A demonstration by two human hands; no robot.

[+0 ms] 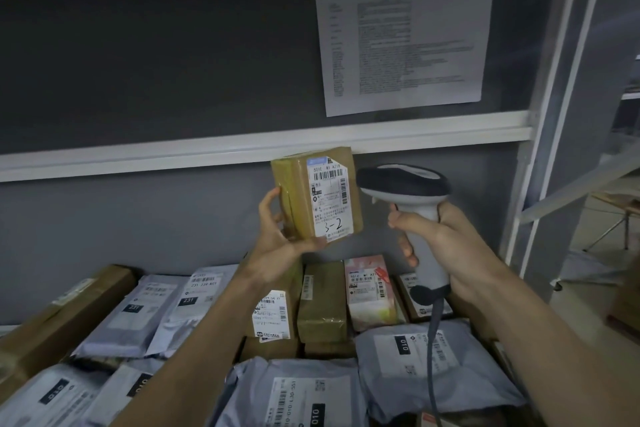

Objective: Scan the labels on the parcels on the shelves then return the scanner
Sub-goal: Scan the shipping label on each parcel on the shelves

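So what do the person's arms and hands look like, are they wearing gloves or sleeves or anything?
Nothing is worn that the picture shows. The left hand and the right hand are bare, without gloves, and no rings show on the visible fingers. Both forearms are uncovered all the way to the bottom edge of the frame: no sleeve, watch or wristband is in view.

The shelf is packed with parcels. Below the left hand lie grey mailer bags and a long cardboard box; between and under both hands stand small taped boxes; beneath the right hand, more grey bags.
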